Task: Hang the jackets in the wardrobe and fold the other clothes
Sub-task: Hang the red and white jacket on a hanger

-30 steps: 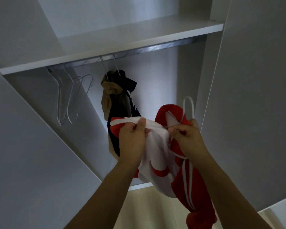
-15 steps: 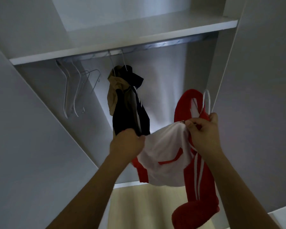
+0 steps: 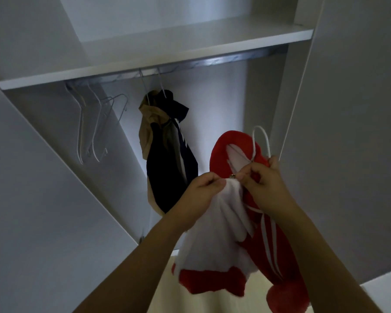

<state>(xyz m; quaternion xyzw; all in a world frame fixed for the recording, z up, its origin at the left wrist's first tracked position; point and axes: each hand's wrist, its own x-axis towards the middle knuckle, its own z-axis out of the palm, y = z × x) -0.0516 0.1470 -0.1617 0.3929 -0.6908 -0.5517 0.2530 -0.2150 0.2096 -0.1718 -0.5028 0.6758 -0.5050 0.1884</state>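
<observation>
Both hands pinch the red-and-white jacket at its zipper, left hand on white fabric, right hand also holding the white hanger, below the wardrobe rail; its hem is cut off.

A white wardrobe shelf runs across the upper part of the frame, its top bare where visible. Just beneath it a metal hanging rail spans the compartment. At the upper left, empty white hangers hang from the rail. Near the centre, a dark navy jacket and a tan garment hang on hangers from the rail, touching each other.
</observation>
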